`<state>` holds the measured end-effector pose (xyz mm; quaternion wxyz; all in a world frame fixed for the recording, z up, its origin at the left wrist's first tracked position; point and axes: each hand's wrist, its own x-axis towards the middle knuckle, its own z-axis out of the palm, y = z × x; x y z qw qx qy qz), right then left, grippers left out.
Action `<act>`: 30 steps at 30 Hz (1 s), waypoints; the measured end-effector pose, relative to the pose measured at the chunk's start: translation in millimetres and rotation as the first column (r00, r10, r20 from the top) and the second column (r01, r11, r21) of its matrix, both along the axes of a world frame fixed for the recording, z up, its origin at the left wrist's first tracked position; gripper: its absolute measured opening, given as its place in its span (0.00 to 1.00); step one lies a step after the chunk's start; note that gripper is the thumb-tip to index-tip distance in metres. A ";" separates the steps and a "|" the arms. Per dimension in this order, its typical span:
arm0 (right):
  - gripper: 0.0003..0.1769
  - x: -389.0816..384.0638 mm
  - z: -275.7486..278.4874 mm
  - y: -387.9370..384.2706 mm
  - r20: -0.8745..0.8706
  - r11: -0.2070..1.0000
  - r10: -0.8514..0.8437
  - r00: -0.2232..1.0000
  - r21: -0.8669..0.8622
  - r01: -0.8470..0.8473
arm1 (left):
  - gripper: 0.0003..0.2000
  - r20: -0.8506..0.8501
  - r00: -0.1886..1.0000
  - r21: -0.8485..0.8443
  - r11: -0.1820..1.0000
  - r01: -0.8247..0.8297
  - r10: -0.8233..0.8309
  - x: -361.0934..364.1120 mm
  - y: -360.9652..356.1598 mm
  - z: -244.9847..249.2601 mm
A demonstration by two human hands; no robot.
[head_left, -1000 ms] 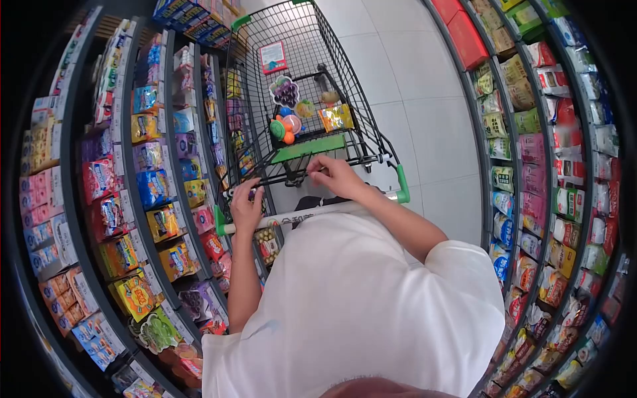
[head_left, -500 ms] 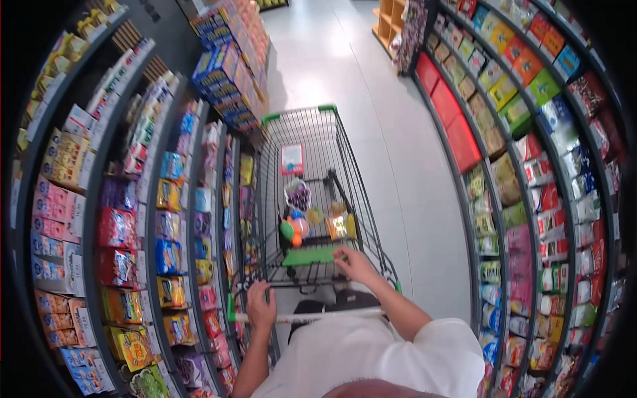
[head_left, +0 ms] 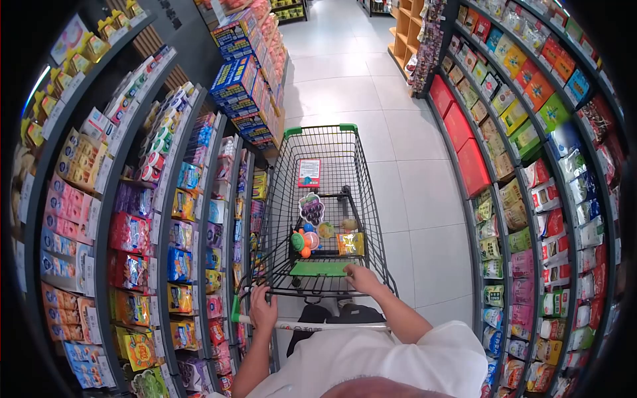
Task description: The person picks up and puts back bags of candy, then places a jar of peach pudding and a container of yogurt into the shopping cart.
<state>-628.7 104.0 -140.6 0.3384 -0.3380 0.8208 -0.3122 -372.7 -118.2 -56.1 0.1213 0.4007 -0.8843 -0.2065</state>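
Observation:
A shopping cart (head_left: 274, 199) with black wire sides and green corners stands directly before me. My left hand (head_left: 263, 309) is closed at the left rear of its frame, above the left end of the handle bar (head_left: 308, 326). My right hand (head_left: 363, 281) has its fingers bent and pinched at the right end of the green seat flap (head_left: 317, 268). Inside the cart lie a grape-shaped pack (head_left: 310, 208), a red-and-white box (head_left: 308, 172), a colorful toy-like item (head_left: 304, 241) and a yellow pack (head_left: 350, 243).
Shelves of bagged snacks (head_left: 179, 264) line the left side, and more packaged goods (head_left: 522, 265) fill the right. Stacked blue boxes (head_left: 239, 83) stand ahead on the left. Large red boxes (head_left: 458, 142) sit low on the right. The tiled floor (head_left: 378, 99) runs forward between them.
The cart, shelves and boxes sit slightly lower and further right in view. My right hand has shifted down and right, its fingers now closer together at the green flap.

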 end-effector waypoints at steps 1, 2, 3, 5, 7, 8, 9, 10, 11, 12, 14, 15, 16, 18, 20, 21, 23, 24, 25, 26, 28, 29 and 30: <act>0.18 -0.1 -1.5 0.6 -0.004 1.000 0.009 1.000 0.007 -0.009 | 0.15 0.000 1.000 0.000 1.000 -0.004 0.004 -1.0 -1.4 -1.3; 0.18 -0.7 -3.3 1.8 -0.009 1.000 0.016 1.000 0.014 -0.016 | 0.15 -0.001 1.000 0.001 1.000 -0.008 0.008 -2.2 -1.9 -3.1; 0.18 0.1 -5.0 2.9 0.007 0.998 0.026 1.000 0.056 -0.026 | 0.15 -0.008 1.000 0.007 1.000 -0.001 0.001 -1.2 -2.2 -5.2; 0.19 -2.6 -9.3 -1.2 0.035 0.991 0.042 0.999 0.127 -0.046 | 0.14 -0.029 0.999 0.008 1.000 0.014 -0.013 -1.3 -7.4 -7.7; 0.19 -2.6 -17.6 -5.3 0.014 0.992 0.049 0.999 0.113 -0.051 | 0.14 -0.013 1.000 0.003 1.000 0.011 -0.011 -0.2 -10.4 -8.3; 0.19 -2.9 -17.5 -6.3 0.005 0.992 0.053 0.999 0.110 -0.053 | 0.14 -0.004 1.000 0.004 1.000 0.010 -0.010 -1.9 -11.4 -7.3; 0.19 -3.6 -18.0 -7.3 -0.005 0.990 0.063 0.998 0.125 -0.062 | 0.14 -0.017 1.000 0.011 1.000 0.019 -0.019 -3.2 -13.0 -6.8; 0.20 -4.6 -19.0 -9.4 -0.013 0.988 0.074 0.997 0.140 -0.072 | 0.13 -0.030 0.999 0.020 0.999 0.027 -0.026 -4.0 -14.9 -6.4; 0.20 -5.2 -18.8 -11.3 -0.019 0.984 0.087 0.996 0.156 -0.083 | 0.13 -0.040 0.999 0.029 0.999 0.034 -0.032 -4.3 -16.0 -5.8; 0.20 -6.1 -19.0 -12.9 -0.015 0.982 0.092 0.996 0.165 -0.088 | 0.13 -0.040 0.999 0.022 0.999 0.037 -0.036 -4.4 -16.6 -5.9; 0.20 -13.5 -19.2 -18.5 -0.010 0.978 0.101 0.995 0.182 -0.097 | 0.13 -0.045 0.998 0.008 0.999 0.046 -0.046 -9.7 -20.1 -6.7; 0.20 -17.1 -19.3 -20.4 -0.011 0.978 0.104 0.995 0.181 -0.100 | 0.13 -0.042 0.998 0.002 0.999 0.049 -0.049 -12.1 -21.6 -7.1; 0.20 -21.6 -18.9 -22.2 -0.013 0.978 0.108 0.994 0.180 -0.104 | 0.13 -0.041 0.998 -0.004 0.999 0.050 -0.050 -15.1 -23.1 -7.4; 0.22 -33.6 -18.6 -27.0 0.031 0.976 0.111 0.993 0.185 -0.115 | 0.12 -0.039 0.998 -0.015 0.999 0.050 -0.050 -22.2 -25.5 -6.3; 0.21 -41.3 -12.7 -26.5 -0.050 0.988 0.094 0.994 0.128 -0.087 | 0.13 -0.036 0.999 -0.001 0.999 0.041 -0.041 -31.2 -28.1 -3.7; 0.20 -44.5 -9.0 -25.9 -0.088 0.992 0.085 0.992 0.100 -0.076 | 0.13 -0.034 0.999 0.008 0.999 0.035 -0.035 -34.7 -28.9 -1.6; 0.21 -57.0 -1.5 -26.2 -0.152 0.994 0.083 0.985 0.089 -0.070 | 0.14 -0.008 0.999 0.037 0.999 0.039 -0.038 -44.0 -30.8 5.5; 0.21 -62.7 9.3 -25.7 -0.166 0.995 0.065 0.984 0.089 -0.051 | 0.14 0.004 0.999 0.050 0.998 0.041 -0.041 -49.1 -32.8 8.6; 0.21 -66.1 20.4 -24.6 -0.178 0.996 0.046 0.983 0.088 -0.030 | 0.14 -0.011 0.999 0.036 0.998 0.048 -0.047 -51.6 -35.7 7.4; 0.20 -68.8 35.5 -23.6 -0.189 0.997 0.015 0.982 0.079 0.000 | 0.14 -0.027 0.998 0.021 0.998 0.055 -0.055 -54.9 -39.6 3.7; 0.19 -74.5 40.6 -16.2 -0.235 0.996 0.010 0.972 0.088 0.011 | 0.14 -0.047 0.996 0.005 0.997 0.072 -0.072 -61.3 -49.0 -2.4; 0.19 -75.1 44.3 -13.3 -0.255 0.996 0.009 0.967 0.093 0.016 | 0.14 -0.051 0.995 0.006 0.997 0.081 -0.081 -64.9 -54.5 -3.1; 0.18 -73.0 62.3 -11.0 -0.271 0.994 0.007 0.963 0.111 0.024 | 0.14 -0.052 0.995 0.010 0.996 0.088 -0.087 -69.0 -59.9 -4.5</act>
